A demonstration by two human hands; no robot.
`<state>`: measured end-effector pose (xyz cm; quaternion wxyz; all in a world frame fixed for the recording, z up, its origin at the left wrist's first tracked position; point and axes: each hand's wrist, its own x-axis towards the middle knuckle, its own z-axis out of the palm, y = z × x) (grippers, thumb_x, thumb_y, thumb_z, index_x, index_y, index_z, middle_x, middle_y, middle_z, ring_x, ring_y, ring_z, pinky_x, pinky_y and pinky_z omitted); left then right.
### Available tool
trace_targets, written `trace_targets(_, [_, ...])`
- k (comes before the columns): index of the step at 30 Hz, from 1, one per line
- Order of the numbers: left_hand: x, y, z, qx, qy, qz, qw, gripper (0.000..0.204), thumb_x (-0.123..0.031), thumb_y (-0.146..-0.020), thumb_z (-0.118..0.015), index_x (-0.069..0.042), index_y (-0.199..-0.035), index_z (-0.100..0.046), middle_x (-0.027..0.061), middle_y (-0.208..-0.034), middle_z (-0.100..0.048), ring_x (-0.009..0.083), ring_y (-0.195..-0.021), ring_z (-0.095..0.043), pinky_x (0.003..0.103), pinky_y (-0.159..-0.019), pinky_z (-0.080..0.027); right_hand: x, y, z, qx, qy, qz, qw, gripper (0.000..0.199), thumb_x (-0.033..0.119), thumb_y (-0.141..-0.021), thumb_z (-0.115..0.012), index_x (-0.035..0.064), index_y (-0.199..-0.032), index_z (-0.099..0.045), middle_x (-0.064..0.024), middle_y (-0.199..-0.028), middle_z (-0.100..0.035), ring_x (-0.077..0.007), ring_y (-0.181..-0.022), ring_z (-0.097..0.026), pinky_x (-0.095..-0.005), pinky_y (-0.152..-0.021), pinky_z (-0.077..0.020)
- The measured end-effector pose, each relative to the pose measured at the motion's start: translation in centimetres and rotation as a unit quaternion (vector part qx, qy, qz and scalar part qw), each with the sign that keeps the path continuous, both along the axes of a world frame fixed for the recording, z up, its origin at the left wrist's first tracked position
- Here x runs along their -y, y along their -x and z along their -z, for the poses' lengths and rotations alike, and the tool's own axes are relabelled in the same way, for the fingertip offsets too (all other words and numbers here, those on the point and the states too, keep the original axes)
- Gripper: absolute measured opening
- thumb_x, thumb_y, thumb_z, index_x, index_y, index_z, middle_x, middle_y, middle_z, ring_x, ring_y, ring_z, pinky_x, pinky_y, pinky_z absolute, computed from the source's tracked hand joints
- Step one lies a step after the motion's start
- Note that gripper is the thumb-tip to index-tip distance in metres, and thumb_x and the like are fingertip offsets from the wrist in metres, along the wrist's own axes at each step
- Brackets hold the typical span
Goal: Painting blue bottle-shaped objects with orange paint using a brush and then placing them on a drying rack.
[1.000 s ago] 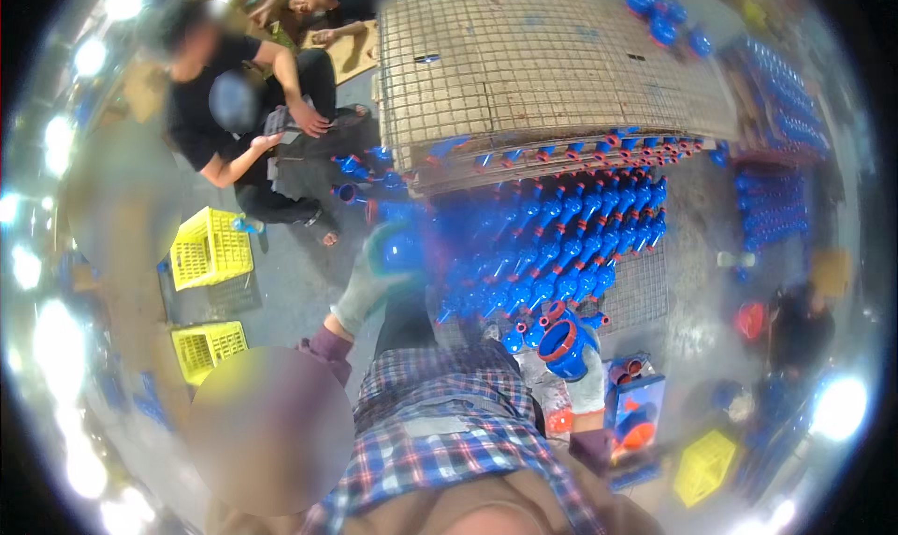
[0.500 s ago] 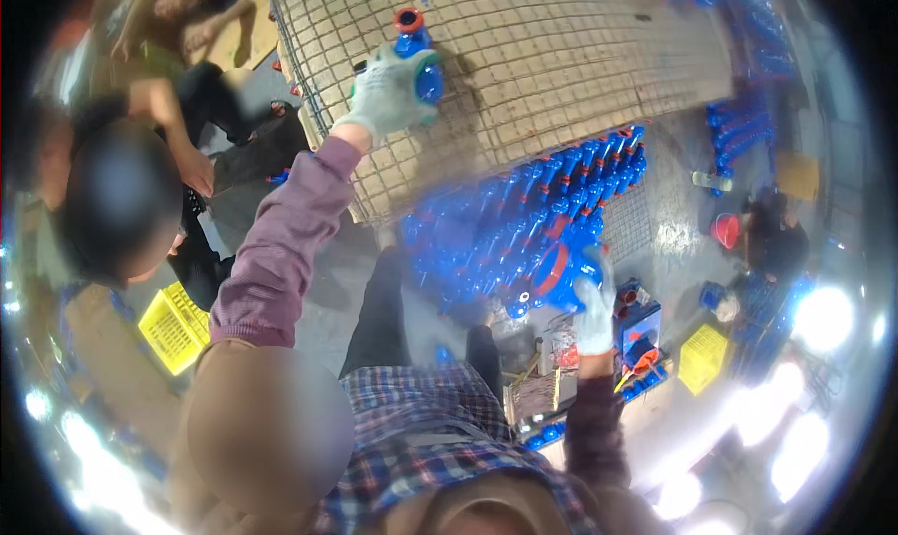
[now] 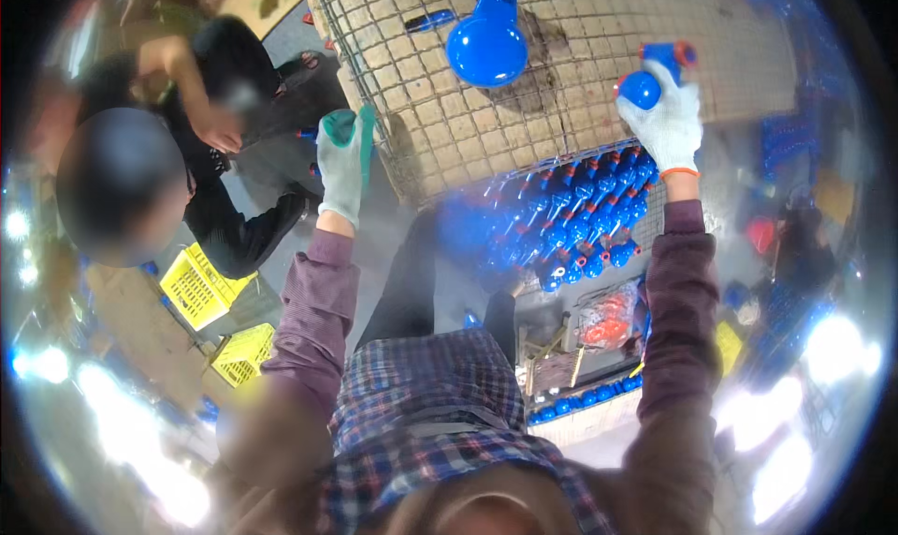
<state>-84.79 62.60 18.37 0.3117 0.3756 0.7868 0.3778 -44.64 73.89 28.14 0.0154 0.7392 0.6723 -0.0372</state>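
Observation:
A glossy blue flask-shaped piece [image 3: 486,50] with a round bulb and an orange-red rim rests on the wire mesh [image 3: 561,114] over a tan board in front of me. My right hand [image 3: 664,119], in a white glove with an orange cuff edge, is closed around another blue piece [image 3: 642,90] with a red-rimmed neck, above the mesh's right part. My left hand [image 3: 342,161], in a white and green glove, is off the mesh's left edge. It appears empty, fingers partly apart. A small dark blue item [image 3: 429,21] lies on the mesh, left of the flask.
Rows of blue pieces [image 3: 580,208] with red rings stand below the board's near edge. At left, a co-worker [image 3: 122,189] sits beside yellow crates [image 3: 204,287]. A bag of red parts [image 3: 606,318] and a row of blue balls [image 3: 585,401] are at lower right.
My left hand has let go of the blue piece on the mesh and drawn back left. My right hand has risen from beside the rows to the mesh, carrying a blue piece.

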Motion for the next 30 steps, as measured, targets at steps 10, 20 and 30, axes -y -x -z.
trace_targets(10, [-0.4, -6.2, -0.5, 0.293, 0.023, -0.131, 0.947, 0.034, -0.029, -0.086, -0.078, -0.011, -0.074, -0.051, -0.0065, -0.073, -0.049, 0.0039, -0.062, -0.042, 0.024, -0.053, -0.037, 1.1, -1.2, 0.5, -0.016, 0.029, 0.015, 0.999, 0.073, 0.051, -0.068, -0.076, 0.0306, -0.134, -0.053, -0.0243, -0.117, -0.052, -0.0453, -0.112, -0.056, -0.0517, -0.089, -0.0511])
trace_targets(20, [0.3, -6.8, 0.1, 0.318, -0.066, -0.179, 0.929, 0.021, -0.020, -0.088, -0.076, -0.004, -0.096, -0.065, -0.0027, -0.085, -0.063, 0.0043, -0.069, -0.054, 0.022, -0.059, -0.041, 0.1, -0.6, 0.1, -0.016, 0.025, 0.002, 1.000, 0.073, 0.050, -0.069, -0.076, 0.0293, -0.135, -0.053, -0.0250, -0.115, -0.053, -0.0453, -0.109, -0.057, -0.0510, -0.088, -0.0509])
trace_targets(30, [1.8, -6.4, 4.1, 0.193, -0.035, -0.138, 0.971, 0.023, -0.024, -0.087, -0.076, -0.004, -0.094, -0.068, -0.0080, -0.078, -0.059, 0.0022, -0.066, -0.045, 0.023, -0.056, -0.037, 1.4, -0.3, -1.0, -0.034, 0.018, 0.001, 0.999, 0.072, 0.041, -0.067, -0.078, 0.0260, -0.133, -0.052, -0.0215, -0.112, -0.049, -0.0433, -0.108, -0.053, -0.0498, -0.088, -0.0492])
